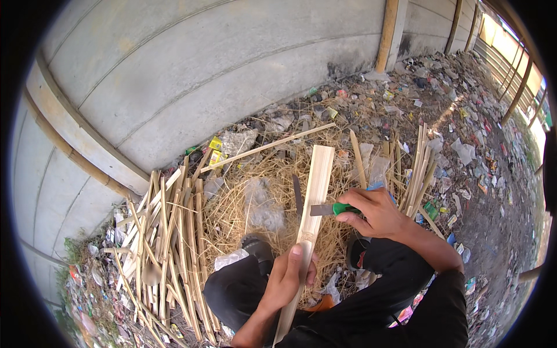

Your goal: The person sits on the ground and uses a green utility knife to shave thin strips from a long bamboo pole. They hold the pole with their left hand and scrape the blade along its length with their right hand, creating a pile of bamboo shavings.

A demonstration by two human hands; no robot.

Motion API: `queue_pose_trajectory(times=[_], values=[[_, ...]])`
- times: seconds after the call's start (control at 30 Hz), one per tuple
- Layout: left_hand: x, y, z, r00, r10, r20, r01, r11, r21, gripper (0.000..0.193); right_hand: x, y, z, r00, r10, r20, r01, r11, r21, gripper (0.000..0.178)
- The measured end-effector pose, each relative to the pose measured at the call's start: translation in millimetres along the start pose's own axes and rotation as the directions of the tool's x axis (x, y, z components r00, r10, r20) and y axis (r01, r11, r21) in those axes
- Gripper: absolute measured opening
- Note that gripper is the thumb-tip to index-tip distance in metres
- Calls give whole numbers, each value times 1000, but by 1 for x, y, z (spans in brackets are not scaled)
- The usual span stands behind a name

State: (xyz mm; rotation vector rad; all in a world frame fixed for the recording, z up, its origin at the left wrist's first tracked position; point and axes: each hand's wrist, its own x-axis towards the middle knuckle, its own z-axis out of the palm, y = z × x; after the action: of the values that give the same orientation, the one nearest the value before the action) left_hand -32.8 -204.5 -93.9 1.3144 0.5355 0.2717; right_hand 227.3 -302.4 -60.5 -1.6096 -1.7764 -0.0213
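The left hand (289,276) grips the lower part of a pale strip (318,174), which slants up above the straw (232,211). The right hand (377,213) is closed round a knife's (342,208) green handle, the blade across the strip. Sticks (169,243) lie heaped near the ground's (499,243) edge along the wall (232,69).
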Motion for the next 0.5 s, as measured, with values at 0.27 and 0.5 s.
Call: queue_pose_trajectory(times=[0.27, 0.5], values=[[0, 10, 9, 994, 79, -70, -72, 994, 88, 39, -8, -13, 16, 991, -132, 36, 134, 990, -50, 31], [8, 0, 9, 962, 261, -78, -239, 945, 222, 46, -10, -21, 29, 987, -157, 45, 157, 988, -5, 30]])
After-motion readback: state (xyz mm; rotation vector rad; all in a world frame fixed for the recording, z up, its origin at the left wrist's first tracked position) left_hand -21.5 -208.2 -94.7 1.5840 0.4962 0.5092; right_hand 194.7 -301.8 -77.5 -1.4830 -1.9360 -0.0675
